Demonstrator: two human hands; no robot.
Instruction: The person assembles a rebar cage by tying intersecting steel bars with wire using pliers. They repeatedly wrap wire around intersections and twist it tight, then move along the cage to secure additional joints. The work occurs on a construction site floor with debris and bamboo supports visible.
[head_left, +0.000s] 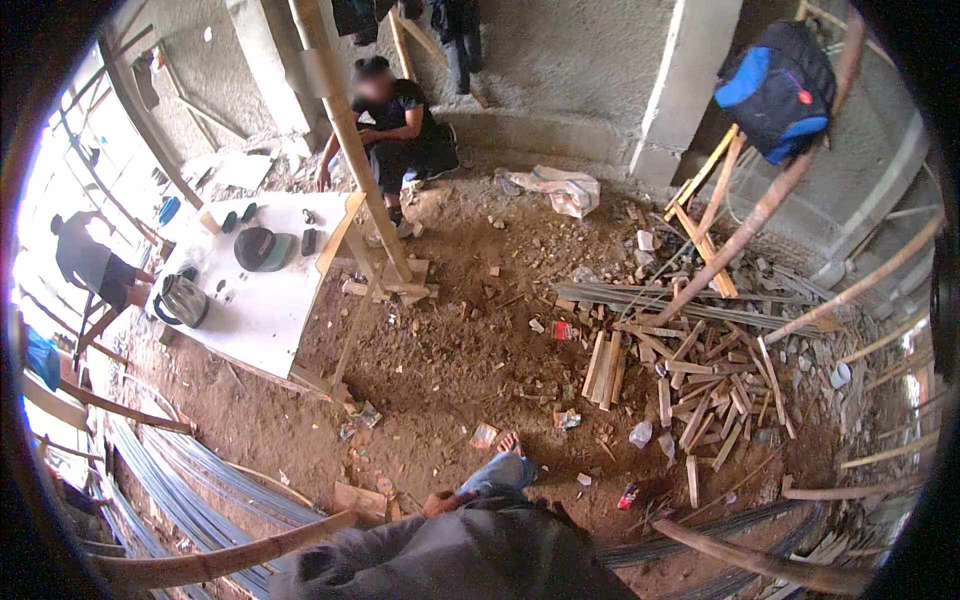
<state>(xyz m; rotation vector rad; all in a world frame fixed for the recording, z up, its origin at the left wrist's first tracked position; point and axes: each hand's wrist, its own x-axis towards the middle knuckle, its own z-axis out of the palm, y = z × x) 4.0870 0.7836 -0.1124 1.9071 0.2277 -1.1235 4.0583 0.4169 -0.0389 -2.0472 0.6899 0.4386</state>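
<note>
What looks like my left hand point(438, 503) shows small at the lower middle, just beyond the dark grey garment point(450, 560) on my body. It lies beside my leg in blue jeans point(497, 474), seemingly against it. Its fingers are too small and unclear to read, and nothing held can be made out. My right hand is out of sight. One bare or sandalled foot point(512, 443) rests on the brown earth floor point(450, 360).
A white table point(250, 320) bears a kettle point(184, 300) and a cap point(262, 249). A person point(395, 120) sits behind a bamboo pole point(350, 130); another person point(95, 255) is far left. Wood offcuts point(700, 390), metal bars point(190, 480) and a hanging backpack point(780, 90) surround the floor.
</note>
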